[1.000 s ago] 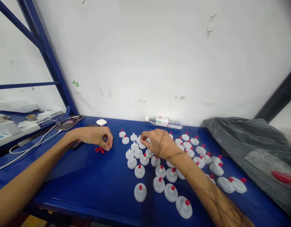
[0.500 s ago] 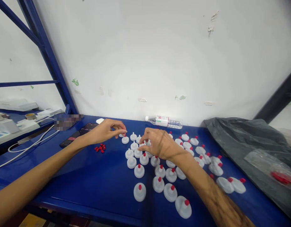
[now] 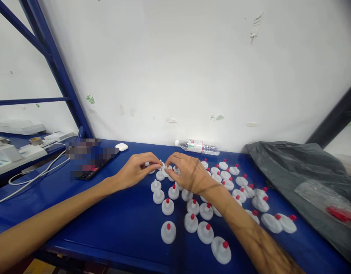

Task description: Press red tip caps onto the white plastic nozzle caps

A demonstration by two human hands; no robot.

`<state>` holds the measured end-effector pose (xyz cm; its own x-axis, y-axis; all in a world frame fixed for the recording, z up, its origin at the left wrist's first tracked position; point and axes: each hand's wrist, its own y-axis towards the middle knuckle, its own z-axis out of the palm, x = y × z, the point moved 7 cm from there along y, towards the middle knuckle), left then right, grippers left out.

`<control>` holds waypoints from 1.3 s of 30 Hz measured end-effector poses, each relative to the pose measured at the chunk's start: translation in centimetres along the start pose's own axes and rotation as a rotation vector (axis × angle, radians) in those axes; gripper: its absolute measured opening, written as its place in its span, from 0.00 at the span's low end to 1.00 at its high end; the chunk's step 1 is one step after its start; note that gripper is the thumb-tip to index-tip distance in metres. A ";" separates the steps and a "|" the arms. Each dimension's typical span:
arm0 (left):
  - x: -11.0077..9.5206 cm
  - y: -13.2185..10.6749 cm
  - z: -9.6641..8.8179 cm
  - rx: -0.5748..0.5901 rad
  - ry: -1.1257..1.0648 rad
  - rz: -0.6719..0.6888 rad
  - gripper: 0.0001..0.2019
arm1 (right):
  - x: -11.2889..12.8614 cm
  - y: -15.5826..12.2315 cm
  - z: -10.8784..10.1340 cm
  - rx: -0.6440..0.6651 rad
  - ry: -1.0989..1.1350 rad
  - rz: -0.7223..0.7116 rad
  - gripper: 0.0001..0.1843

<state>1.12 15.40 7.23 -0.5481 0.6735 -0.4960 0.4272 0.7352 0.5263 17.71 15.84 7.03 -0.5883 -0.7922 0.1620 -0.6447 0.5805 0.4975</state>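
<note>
In the head view, several white round plastic caps with a narrow spout stand on the blue table. Many carry a small red tip cap, such as the white cap [image 3: 168,232] near the front; others are bare, like the white cap [image 3: 158,196] at left. My right hand [image 3: 189,171] pinches a bare white spouted cap [image 3: 165,172] by its upper part, above its neighbours. My left hand [image 3: 141,169] is closed, thumb and fingertips meeting at that spout; what they hold is too small to make out. Both hands' fingertips nearly touch.
A clear water bottle [image 3: 198,147] lies along the wall. A phone [image 3: 99,165] and a white case [image 3: 122,147] are at left, by white cables [image 3: 38,179]. Grey plastic sheeting [image 3: 281,163] with a bag of red pieces [image 3: 338,214] covers the right side.
My left hand has moved right to meet my right hand. A bare white cap has been lifted by my right hand. My left arm now hides the loose red tip caps.
</note>
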 end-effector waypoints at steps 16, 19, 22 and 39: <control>-1.7 -0.8 0.0 -0.093 0.007 0.232 0.05 | 2.1 0.0 0.1 -0.127 -0.247 -0.206 0.03; -1.8 -0.7 0.0 -0.091 0.001 0.249 0.05 | 2.2 0.0 0.0 -0.164 -0.263 -0.218 0.03; -2.0 -0.7 0.2 -0.082 -0.020 0.240 0.05 | 2.3 0.0 -0.1 -0.195 -0.267 -0.238 0.03; -0.5 -0.5 1.2 0.077 -0.518 -0.236 0.26 | 4.4 -1.1 -2.0 -0.486 -0.189 -0.454 0.07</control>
<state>2.08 14.81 6.42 -0.2195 0.4257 -0.8779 0.3978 0.8606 0.3179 16.83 11.37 8.84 -0.4156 -0.8648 -0.2820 -0.5815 0.0143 0.8134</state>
